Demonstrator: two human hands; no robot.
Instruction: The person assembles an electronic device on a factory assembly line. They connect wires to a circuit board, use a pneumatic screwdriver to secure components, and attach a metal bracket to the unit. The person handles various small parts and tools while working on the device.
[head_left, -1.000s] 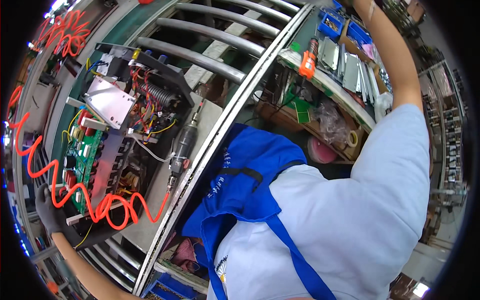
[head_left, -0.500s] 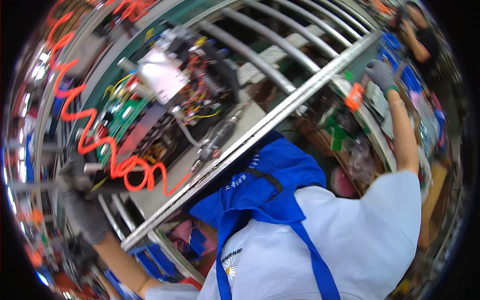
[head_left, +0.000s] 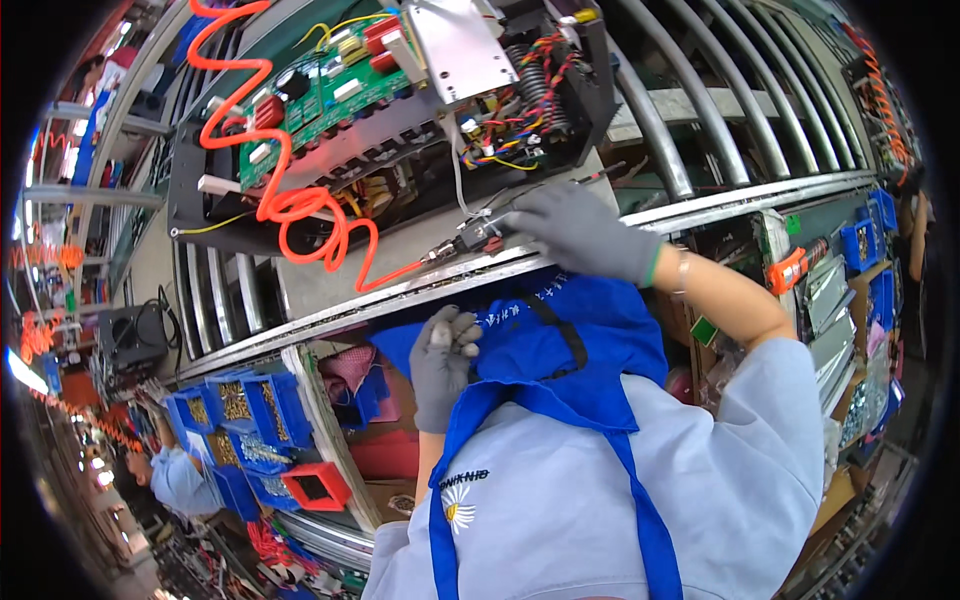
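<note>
My right hand, in a grey glove, reaches over the near rail with its fingers closed around one end of a dark air screwdriver. The tool lies on a pale board, its fitting joined to an orange coiled hose. Just beyond it sits an open black machine chassis with a green circuit board, a metal plate and coloured wires. My left hand, also gloved, is held in front of my blue apron, fingers curled inward; whatever they hold, if anything, is hidden.
Metal rollers run along the line behind a long near rail. Blue bins of small fasteners and a red bin stand at the lower left. An orange-handled tool lies at the right. Another person is at far left.
My right hand has come from the parts at the right to the air screwdriver. My left hand has drawn back from the far left to my apron. The view has turned.
</note>
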